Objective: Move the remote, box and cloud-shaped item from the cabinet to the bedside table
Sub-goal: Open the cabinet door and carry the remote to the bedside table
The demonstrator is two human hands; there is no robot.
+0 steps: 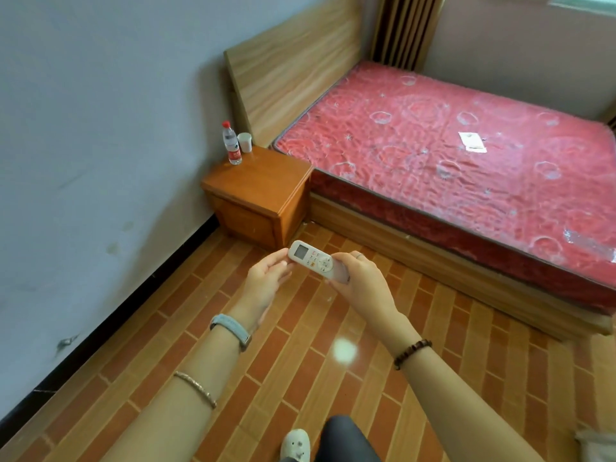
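Centre frame, our right hand (358, 278) fingers gripping the white remote (316, 260), our left hand (266, 278) fingers open touching its end, bedside worktop (263, 181) above.

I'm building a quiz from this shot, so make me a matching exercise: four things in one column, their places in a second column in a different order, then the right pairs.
Things
1. remote
2. water bottle
3. paper slip
4. white cup

Places
A. lying on the red mattress
B. held in the right hand, above the floor
C. on the bedside table, nearest the wall
D. on the bedside table, between the bottle and the headboard

Pairs: 1-B, 2-C, 3-A, 4-D
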